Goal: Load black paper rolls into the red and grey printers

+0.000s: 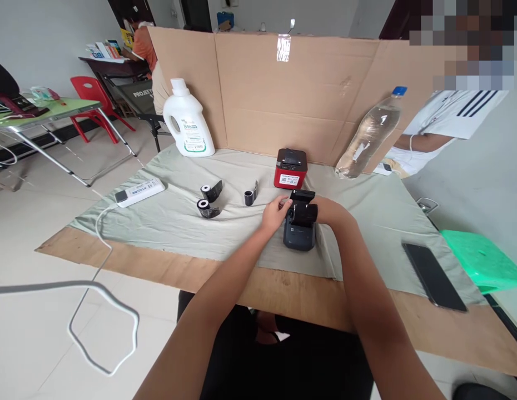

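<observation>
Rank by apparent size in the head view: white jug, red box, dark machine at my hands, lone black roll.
White jug
Dark machine, red box: too close to rank, the machine being nearer the camera
Lone black roll

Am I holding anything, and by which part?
Your left hand touches the black device at its upper left; whether it grips can't be told. Your right hand is partly hidden behind the device.

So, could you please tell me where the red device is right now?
In the head view, the red device stands right of centre on the cloth, just beyond the dark device and in front of the cardboard panel.
</observation>
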Available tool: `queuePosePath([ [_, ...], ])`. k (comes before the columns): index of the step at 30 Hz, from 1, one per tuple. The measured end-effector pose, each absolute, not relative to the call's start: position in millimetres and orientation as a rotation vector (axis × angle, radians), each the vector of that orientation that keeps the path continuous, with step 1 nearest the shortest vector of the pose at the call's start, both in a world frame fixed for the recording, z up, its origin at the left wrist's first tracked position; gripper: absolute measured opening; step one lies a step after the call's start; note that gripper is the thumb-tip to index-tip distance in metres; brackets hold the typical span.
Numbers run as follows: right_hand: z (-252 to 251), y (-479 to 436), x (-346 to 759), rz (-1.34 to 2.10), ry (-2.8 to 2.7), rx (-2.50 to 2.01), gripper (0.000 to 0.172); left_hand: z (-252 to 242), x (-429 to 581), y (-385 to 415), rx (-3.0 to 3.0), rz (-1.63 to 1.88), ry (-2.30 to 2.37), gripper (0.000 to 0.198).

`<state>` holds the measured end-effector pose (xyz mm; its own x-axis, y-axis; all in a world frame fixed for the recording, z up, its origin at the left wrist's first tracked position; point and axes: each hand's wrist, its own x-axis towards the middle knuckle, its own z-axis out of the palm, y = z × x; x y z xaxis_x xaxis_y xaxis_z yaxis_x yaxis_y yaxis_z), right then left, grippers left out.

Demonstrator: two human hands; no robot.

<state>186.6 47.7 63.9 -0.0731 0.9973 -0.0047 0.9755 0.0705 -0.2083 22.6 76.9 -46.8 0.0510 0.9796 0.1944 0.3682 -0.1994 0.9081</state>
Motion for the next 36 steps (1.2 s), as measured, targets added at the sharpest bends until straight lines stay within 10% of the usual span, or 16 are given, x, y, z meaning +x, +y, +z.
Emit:
queuePosePath([
  [21,76,39,195,0.258,-2.469,-1.91,0.023,-46,19,72,1.489,1.473,1.078,0.033],
  [36,76,45,186,1.101,-1.76,-1.322,0.022,-26,9,60,1.482,1.507,0.649,0.056],
])
